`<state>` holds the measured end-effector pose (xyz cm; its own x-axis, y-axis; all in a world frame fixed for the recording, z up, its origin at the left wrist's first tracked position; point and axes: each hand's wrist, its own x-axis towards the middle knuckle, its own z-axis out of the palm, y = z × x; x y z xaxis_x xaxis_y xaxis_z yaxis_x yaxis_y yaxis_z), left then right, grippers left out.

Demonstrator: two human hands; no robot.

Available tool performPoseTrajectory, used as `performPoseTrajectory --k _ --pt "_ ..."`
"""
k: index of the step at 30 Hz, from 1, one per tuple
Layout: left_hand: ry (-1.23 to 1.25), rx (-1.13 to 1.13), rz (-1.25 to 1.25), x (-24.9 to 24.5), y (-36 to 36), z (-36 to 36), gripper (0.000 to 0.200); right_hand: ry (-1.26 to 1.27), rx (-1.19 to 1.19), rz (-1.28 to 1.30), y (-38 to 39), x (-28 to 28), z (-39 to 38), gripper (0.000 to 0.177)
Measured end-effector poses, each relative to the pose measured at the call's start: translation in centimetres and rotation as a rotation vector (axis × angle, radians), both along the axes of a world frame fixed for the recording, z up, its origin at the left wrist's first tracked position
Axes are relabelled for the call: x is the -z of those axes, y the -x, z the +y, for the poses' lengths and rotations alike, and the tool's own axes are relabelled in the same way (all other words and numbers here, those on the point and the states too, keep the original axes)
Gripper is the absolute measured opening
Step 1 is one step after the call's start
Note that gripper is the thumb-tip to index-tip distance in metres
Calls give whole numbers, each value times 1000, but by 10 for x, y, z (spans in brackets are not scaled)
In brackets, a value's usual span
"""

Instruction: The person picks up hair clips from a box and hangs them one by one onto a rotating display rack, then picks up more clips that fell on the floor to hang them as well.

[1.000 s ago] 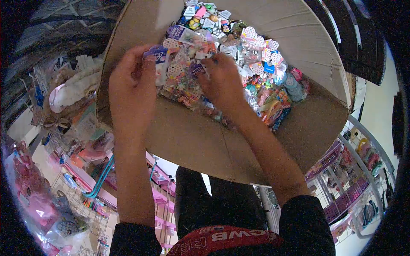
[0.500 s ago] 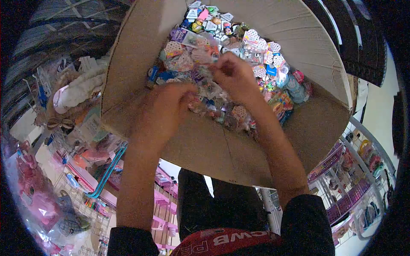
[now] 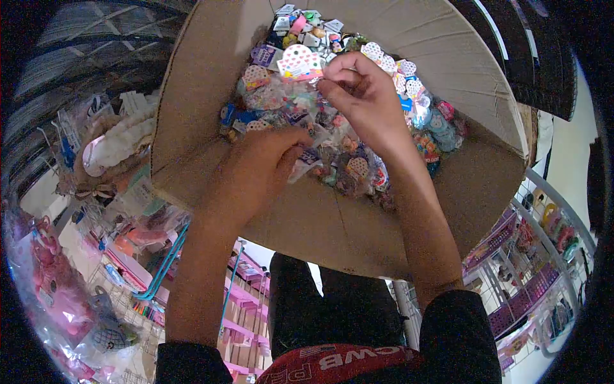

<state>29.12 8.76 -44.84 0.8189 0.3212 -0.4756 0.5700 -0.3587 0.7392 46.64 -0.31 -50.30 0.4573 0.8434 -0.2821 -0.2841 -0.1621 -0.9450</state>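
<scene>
A large cardboard box (image 3: pixel 307 237) holds a heap of small packaged trinkets (image 3: pixel 345 131), many in clear plastic with white cards. My right hand (image 3: pixel 364 96) is over the heap, finger and thumb pinched at the edge of a packet with a polka-dot card (image 3: pixel 299 62). The card faces up and stands out brightly. My left hand (image 3: pixel 272 157) is lower on the near side, its fingers curled round a small clear plastic packet (image 3: pixel 307 161) with a purple label. Part of that packet is hidden under the fingers.
Wire racks with purple baskets (image 3: pixel 521 297) stand at the right. Bagged pink plush toys (image 3: pixel 61 288) and hanging goods surround the left side, near a blue-edged frame (image 3: pixel 163 262). Pink shelving (image 3: pixel 246 313) shows below the box. Dark curved panels (image 3: pixel 115 51) are at the upper left.
The polka-dot card has come into clear view at my right hand, which has moved slightly up. My left hand has shifted right, and the purple-labelled packet now shows beside its fingers.
</scene>
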Motion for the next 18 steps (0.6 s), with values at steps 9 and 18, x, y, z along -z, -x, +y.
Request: performPoseTrajectory --k 9,18 --pt "49 -312 93 -8 -1 13 27 -44 -10 48 1 -14 7 15" --pt "88 -689 -188 -37 -11 22 22 -140 -119 114 14 -48 12 23"
